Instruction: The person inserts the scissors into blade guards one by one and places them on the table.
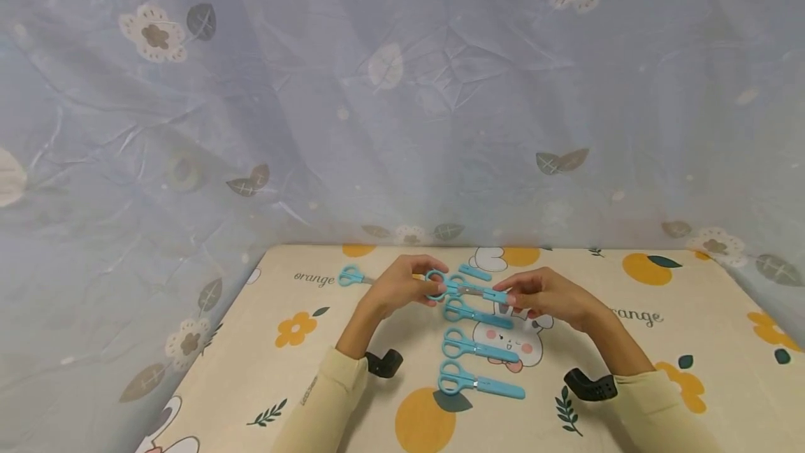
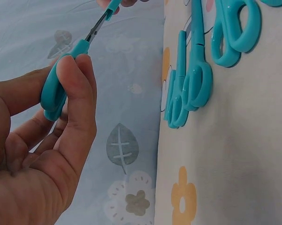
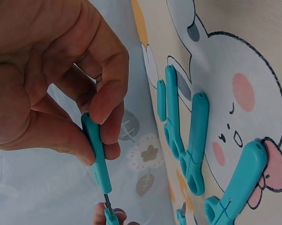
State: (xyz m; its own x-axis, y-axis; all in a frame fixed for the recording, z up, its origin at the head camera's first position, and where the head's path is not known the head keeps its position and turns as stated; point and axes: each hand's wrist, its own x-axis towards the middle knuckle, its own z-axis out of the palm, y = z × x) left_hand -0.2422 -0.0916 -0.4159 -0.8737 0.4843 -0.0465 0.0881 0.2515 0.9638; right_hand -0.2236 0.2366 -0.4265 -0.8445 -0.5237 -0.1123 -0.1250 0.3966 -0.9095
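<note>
My left hand [image 1: 402,286] holds a pair of blue scissors [image 2: 52,91] by the finger loops, raised over the table with the blades towards the right. Between thumb and fingers, my right hand [image 1: 556,297] pinches a blue blade cover [image 3: 99,157]. The cover sits over the tip end of the blades, and a stretch of bare metal shows between it and the handles. Below both hands, several blue scissors with covered blades lie in a column, among them a nearer pair [image 1: 481,349] and the nearest one [image 1: 483,382].
A loose blue blade cover [image 1: 476,272] lies at the far end of the column. Left of my left hand is another pair of scissors [image 1: 352,275], its blades partly hidden behind the hand. A patterned cloth [image 1: 352,383] covers the table, and a grey-blue curtain [image 1: 402,124] hangs behind it.
</note>
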